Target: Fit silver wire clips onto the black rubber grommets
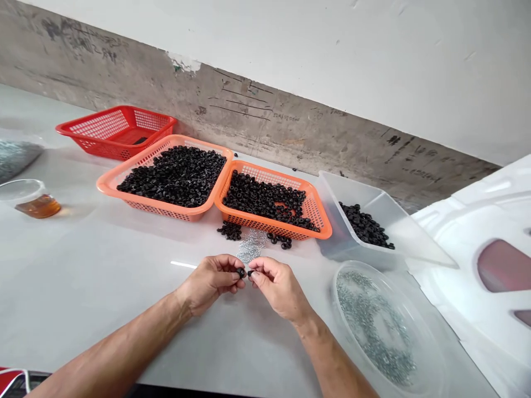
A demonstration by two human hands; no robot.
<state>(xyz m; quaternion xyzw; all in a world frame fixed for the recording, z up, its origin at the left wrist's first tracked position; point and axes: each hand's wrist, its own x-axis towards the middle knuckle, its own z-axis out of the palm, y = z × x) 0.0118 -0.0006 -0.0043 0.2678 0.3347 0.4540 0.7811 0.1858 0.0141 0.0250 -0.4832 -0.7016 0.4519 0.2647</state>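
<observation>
My left hand (213,282) pinches a small black ring-shaped part (240,272) between thumb and fingertips. Close beside it, my right hand (276,284) grips a smaller black piece (250,273), mostly covered by the fingers. The two pieces are held a short gap apart, above the table. Just beyond my fingertips lies a scatter of tiny shiny metal pieces (251,246). To its left is a little heap of small black parts (230,230), and to its right several black rings (280,240) lie loose.
Behind stand an orange basket of black rings (326,224), a larger orange basket of black parts (108,185) and a red basket (93,146). At right are a clear bin (340,249) with black parts and a round tray (338,287) of shiny bits. A cup (41,207) holds amber liquid.
</observation>
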